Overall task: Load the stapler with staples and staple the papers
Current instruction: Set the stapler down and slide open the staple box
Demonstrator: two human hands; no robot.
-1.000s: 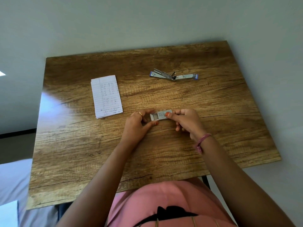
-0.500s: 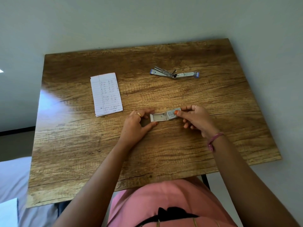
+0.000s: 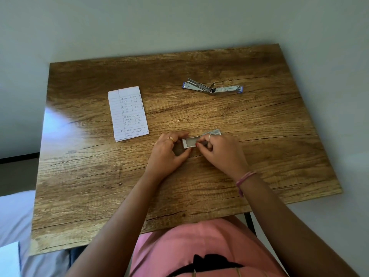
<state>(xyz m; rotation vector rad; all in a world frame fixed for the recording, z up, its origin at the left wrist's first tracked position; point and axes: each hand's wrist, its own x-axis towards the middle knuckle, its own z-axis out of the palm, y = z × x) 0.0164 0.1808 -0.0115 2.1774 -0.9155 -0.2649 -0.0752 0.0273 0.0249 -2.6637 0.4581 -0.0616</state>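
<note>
A small staple box lies slid open mid-table: its white inner tray (image 3: 189, 143) sticks out to the left of its printed sleeve (image 3: 213, 132). My left hand (image 3: 169, 150) holds the tray's left end between thumb and fingers. My right hand (image 3: 219, 150) reaches into the tray with curled fingertips; what they pinch is hidden. The metal stapler (image 3: 212, 89) with blue ends lies flipped open at the back right. A stack of lined, handwritten papers (image 3: 127, 113) lies to the left.
The wooden table (image 3: 269, 136) stands against a pale wall; its front edge is close to my pink shirt. A bed with light sheets (image 3: 14, 226) lies to the left of the table.
My right hand slid the sleeve off to the right, then moved back left over the open tray. My left hand stayed on the tray's left end.
</note>
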